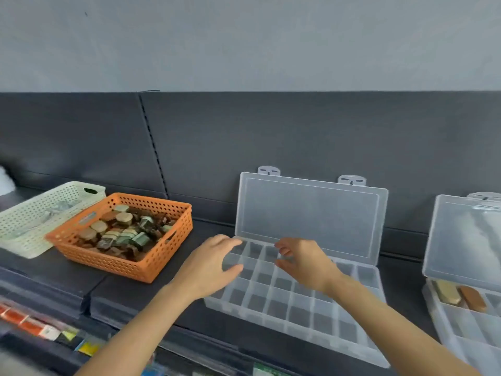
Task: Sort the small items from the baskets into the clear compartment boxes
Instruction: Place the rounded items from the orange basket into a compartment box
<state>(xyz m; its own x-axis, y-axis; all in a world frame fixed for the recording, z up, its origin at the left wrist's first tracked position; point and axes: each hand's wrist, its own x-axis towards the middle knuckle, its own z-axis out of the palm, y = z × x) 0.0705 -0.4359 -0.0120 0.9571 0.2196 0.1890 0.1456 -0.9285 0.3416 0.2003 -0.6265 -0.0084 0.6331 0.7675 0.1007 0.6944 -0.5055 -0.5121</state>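
Note:
A clear compartment box [303, 310] lies open on the dark shelf, its lid [311, 213] standing up against the back panel; its compartments look empty. My left hand [211, 267] reaches over the box's far left corner with fingers spread, holding nothing. My right hand [303, 261] hovers over the back row with fingers loosely curled; nothing shows between them. An orange basket [168, 256] to the left holds several small brown, tan and greenish items [122, 229]. A cream basket [24, 213] sits behind it, with pale contents I cannot make out.
A second clear box [461, 316] stands open at the right edge, with a tan and a brown piece [461, 295] in its near-left compartments. A dark back panel [298, 137] rises behind the shelf. Below the shelf's front edge run coloured labels [40, 327].

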